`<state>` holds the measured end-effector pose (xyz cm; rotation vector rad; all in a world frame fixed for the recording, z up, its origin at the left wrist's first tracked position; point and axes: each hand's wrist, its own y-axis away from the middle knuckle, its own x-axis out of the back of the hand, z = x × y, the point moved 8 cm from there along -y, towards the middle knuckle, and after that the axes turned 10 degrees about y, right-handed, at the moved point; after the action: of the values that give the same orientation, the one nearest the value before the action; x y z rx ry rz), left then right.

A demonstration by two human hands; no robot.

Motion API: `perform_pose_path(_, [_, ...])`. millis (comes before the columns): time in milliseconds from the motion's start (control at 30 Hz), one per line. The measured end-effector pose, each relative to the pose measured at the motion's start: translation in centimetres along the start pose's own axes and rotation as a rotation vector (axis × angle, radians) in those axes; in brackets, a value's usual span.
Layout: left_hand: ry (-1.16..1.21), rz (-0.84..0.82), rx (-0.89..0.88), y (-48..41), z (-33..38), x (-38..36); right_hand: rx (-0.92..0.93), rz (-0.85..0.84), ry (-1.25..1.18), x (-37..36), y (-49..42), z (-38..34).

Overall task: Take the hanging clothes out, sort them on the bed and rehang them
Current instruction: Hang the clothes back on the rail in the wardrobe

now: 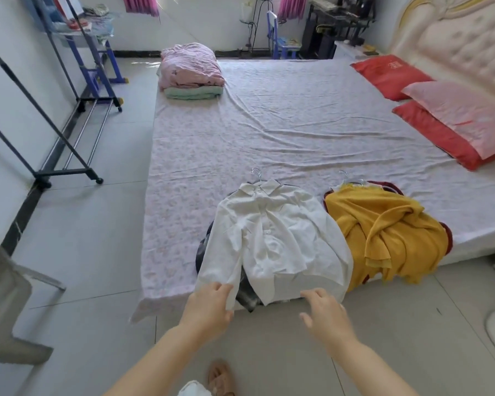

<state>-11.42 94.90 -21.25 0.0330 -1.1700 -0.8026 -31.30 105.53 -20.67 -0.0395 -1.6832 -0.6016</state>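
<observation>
Gripping the cuff of the white shirt's (272, 238) near sleeve, the left hand (209, 305) has its fingers folded over the thin, creased cloth at the foot of the bed (269, 132). The right hand (325, 312) hangs released, fingers spread and slightly curled, just beside the shirt's lower hem; contact cannot be confirmed.

The shirt is a light woven fabric with collar and button placket, laid flat and face up on a wire hanger (256, 174) whose hook points up the bed. It lies over a darker checked garment (245, 295), visible only at the edges. Just beside it to the right sits a mustard-yellow knit (383, 235), ribbed and bunched, on its own hanger, over a dark red item.

Both piles overhang the near bed edge. Beyond them the wrinkled floral sheet lies open up to the folded pink quilt (190, 67) and the red and pink pillows (452, 115). The bare clothes rack (55, 115) stands on the tiled floor (103, 238) to the left, well apart.
</observation>
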Motion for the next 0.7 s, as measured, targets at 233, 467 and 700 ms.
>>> perform_pose_path(233, [0.075,0.038,-0.020,-11.3,1.1,7.0,0.011,0.002,-0.076,5.3,-12.2,0.5])
perform_pose_path(467, [0.106,0.072,0.075,-21.7,1.1,11.1,0.150,-0.031,-0.001,8.9,-27.0,0.2])
perform_pose_path(700, [0.184,0.084,0.264,-32.5,0.5,12.6,0.264,-0.162,0.076,9.1,-44.3,0.4])
